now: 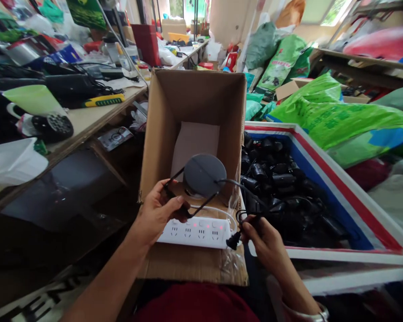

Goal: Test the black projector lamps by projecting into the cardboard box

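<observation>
My left hand grips a black corded device by its side, thumb in front and fingers behind. A flat, dark grey round disc forms its top, with a thin black frame spreading to both sides. What kind of device it is, I cannot make out. A black cord runs from it to my right hand, which is closed on the cord close to its black plug. Just beneath, a white power strip with several sockets and red lights lies on a cardboard flap.
An open cardboard box stands ahead, a pale sheet inside. To the right, a white bin with a red stripe and blue inside holds several black wrapped items. A cluttered bench runs along the left. Green bags lie beyond the bin.
</observation>
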A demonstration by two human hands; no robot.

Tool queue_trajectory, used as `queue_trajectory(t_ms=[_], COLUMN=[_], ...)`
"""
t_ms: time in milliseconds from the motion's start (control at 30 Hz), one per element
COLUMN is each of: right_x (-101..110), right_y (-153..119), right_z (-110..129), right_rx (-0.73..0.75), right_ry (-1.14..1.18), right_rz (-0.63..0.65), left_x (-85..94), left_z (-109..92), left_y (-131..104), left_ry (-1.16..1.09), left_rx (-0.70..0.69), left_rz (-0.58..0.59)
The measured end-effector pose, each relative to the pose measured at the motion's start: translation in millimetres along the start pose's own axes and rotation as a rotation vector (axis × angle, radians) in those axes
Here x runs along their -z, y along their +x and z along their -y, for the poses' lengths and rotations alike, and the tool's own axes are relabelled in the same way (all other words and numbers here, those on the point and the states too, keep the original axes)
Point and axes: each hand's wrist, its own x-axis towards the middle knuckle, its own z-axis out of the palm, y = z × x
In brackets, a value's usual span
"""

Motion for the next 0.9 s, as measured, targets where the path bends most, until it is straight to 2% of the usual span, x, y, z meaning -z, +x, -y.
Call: queue_trajectory(t_ms=[100, 200, 300, 500, 700, 900], right_x=[-23.8, -36.7, -38.3, -39.4, -42.6, -45.7], right_y=[2.6, 9.2, 14.0, 12.3, 13.7, 10.9], right_z=[9.6, 2.7, -3.6, -0.5, -6.6, -15.2], right_rx=[0.023, 0.047, 0.058, 0.101, 0.172, 0.211], right_ry=[0.097, 0.078, 0.014, -0.106, -0.157, -0.218], right_rz=[0.055, 0.062, 0.096, 0.231, 0.151, 0.164], left_x=[7.2, 12.9, 17.4, 22.8, 28.0, 28.9], left_z=[1.8, 5.6, 7.8, 5.8, 7.6, 12.7], left_y=[1.3, -1.6, -4.5, -3.4, -3.4, -1.9], left_ry=[-0.034, -0.043, -0.066, -0.113, -0.118, -0.146], left_rx=[-0.030, 0.010, 0.020, -0.025, -0.016, -0.004], left_rz=[-0.022, -0.020, -0.024, -0.052, -0.044, -0.012])
